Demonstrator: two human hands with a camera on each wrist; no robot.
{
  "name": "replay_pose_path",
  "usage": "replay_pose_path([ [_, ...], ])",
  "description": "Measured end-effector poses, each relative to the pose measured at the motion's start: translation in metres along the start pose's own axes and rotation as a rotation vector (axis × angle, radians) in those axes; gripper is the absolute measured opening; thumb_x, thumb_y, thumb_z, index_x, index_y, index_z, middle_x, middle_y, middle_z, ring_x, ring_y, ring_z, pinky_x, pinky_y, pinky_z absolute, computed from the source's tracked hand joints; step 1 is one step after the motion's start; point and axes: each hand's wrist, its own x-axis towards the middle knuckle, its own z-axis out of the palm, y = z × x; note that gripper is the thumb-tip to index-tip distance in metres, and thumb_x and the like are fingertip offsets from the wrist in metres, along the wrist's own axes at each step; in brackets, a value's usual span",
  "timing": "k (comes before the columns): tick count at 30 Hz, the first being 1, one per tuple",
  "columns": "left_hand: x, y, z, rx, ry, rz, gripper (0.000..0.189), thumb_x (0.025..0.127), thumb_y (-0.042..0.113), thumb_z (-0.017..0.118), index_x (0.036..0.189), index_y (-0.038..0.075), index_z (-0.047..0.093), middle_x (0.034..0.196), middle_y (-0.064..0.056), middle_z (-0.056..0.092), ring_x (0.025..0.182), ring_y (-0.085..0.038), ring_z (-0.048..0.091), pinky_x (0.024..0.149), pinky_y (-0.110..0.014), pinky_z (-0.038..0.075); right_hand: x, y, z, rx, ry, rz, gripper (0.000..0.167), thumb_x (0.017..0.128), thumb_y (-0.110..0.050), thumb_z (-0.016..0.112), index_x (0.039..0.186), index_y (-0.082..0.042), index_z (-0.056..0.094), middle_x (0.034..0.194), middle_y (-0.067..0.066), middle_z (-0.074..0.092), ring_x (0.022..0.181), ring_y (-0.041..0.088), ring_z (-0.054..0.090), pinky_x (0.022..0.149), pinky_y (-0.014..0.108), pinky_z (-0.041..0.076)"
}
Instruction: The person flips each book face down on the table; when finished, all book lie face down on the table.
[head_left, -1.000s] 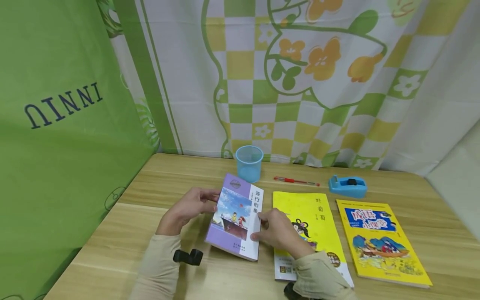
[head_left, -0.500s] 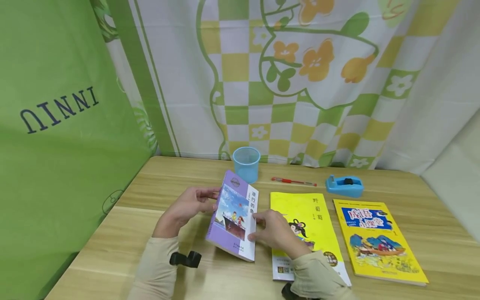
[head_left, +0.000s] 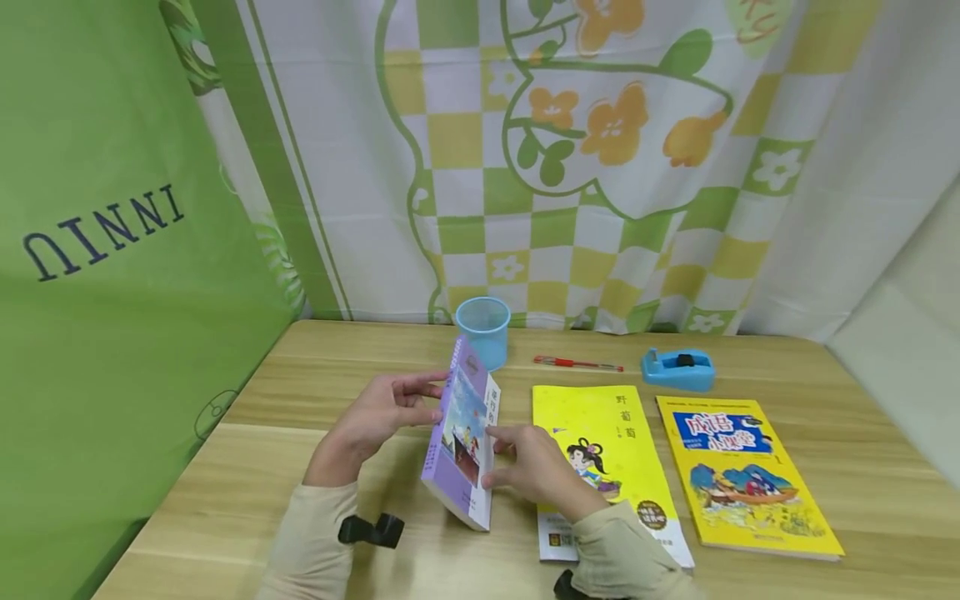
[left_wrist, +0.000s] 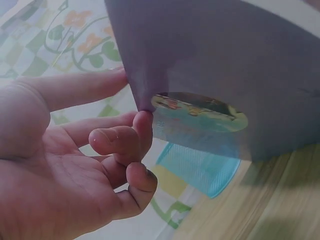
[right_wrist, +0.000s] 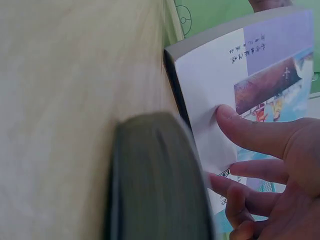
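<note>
A purple-and-white book (head_left: pixel 462 450) stands steeply tilted over the wooden table, its cover turned rightward and its spine facing left. With thumb and fingertips, my left hand (head_left: pixel 386 414) pinches the spine side; in the left wrist view the fingertips (left_wrist: pixel 144 116) meet the purple cover's corner. My right hand (head_left: pixel 534 467) holds the opposite long edge. Its thumb lies on the white strip of the front cover in the right wrist view, with fingertips near the edge. Close to my right hand lies a yellow book (head_left: pixel 600 417) with a cartoon girl, partly covered by my forearm.
A blue translucent cup (head_left: pixel 491 343) stands just behind the purple book. Farther right are a red pen (head_left: pixel 577 364), a blue tape dispenser (head_left: pixel 678 371) and another yellow book (head_left: pixel 750 475). A patterned curtain (head_left: pixel 465 208) hangs along the table's back edge; green cloth (head_left: pixel 112 375) covers the left.
The purple book has tipped up more steeply, showing more of its spine and less of its front cover. Both hands stay on it. The head view has shifted slightly.
</note>
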Motion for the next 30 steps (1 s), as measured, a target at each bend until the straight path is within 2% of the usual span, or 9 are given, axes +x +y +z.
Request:
replay_pose_path([
  [3, 0.0, 0.001, 0.004, -0.01, -0.018, 0.009, 0.056, 0.09, 0.0, 0.071, 0.142, -0.007, 0.051, 0.119, -0.024, 0.066, 0.087, -0.01, 0.068, 0.085, -0.026, 0.056, 0.0, -0.001, 0.001, 0.007, -0.01, -0.004, 0.074, 0.07, -0.021, 0.092, 0.136, -0.005, 0.063, 0.104, 0.006, 0.076, 0.086, 0.017, 0.06, 0.076, 0.029, 0.047],
  [8, 0.001, 0.002, 0.01, -0.012, -0.044, 0.006, 0.056, 0.092, 0.003, 0.069, 0.145, -0.003, 0.05, 0.119, -0.022, 0.066, 0.093, -0.012, 0.069, 0.09, -0.033, 0.056, 0.0, -0.001, 0.001, 0.051, -0.035, -0.013, 0.082, 0.071, -0.018, 0.091, 0.143, -0.004, 0.055, 0.103, 0.009, 0.076, 0.075, 0.014, 0.055, 0.066, 0.024, 0.045],
  [15, 0.003, 0.003, 0.015, -0.013, -0.044, -0.004, 0.057, 0.093, 0.005, 0.07, 0.146, 0.0, 0.05, 0.117, -0.018, 0.068, 0.096, -0.013, 0.069, 0.094, -0.037, 0.055, 0.001, 0.0, -0.001, 0.095, -0.03, -0.01, 0.085, 0.071, -0.015, 0.091, 0.146, -0.004, 0.052, 0.101, 0.01, 0.077, 0.069, 0.012, 0.054, 0.06, 0.023, 0.044],
  [21, 0.004, 0.002, 0.015, -0.004, -0.047, 0.0, 0.057, 0.093, 0.005, 0.069, 0.146, -0.001, 0.049, 0.115, -0.018, 0.068, 0.094, -0.012, 0.069, 0.093, -0.035, 0.056, 0.0, 0.0, -0.001, 0.097, -0.033, -0.013, 0.084, 0.072, -0.015, 0.091, 0.146, -0.005, 0.053, 0.101, 0.011, 0.077, 0.069, 0.013, 0.054, 0.06, 0.023, 0.044],
  [26, 0.005, 0.002, 0.014, 0.005, -0.044, 0.007, 0.056, 0.094, 0.004, 0.068, 0.146, -0.003, 0.049, 0.115, -0.023, 0.067, 0.093, -0.013, 0.068, 0.095, -0.04, 0.055, 0.001, 0.001, -0.003, 0.106, -0.049, -0.003, 0.084, 0.073, -0.016, 0.091, 0.147, -0.007, 0.052, 0.102, 0.01, 0.077, 0.073, 0.012, 0.057, 0.064, 0.025, 0.047],
  [30, 0.005, 0.002, 0.014, 0.015, -0.034, 0.005, 0.056, 0.093, 0.004, 0.068, 0.145, -0.002, 0.05, 0.113, -0.021, 0.068, 0.092, -0.013, 0.068, 0.095, -0.042, 0.055, 0.003, 0.001, -0.01, 0.169, -0.078, -0.005, 0.08, 0.078, -0.019, 0.087, 0.148, -0.008, 0.05, 0.103, 0.01, 0.076, 0.079, 0.013, 0.063, 0.068, 0.026, 0.051],
])
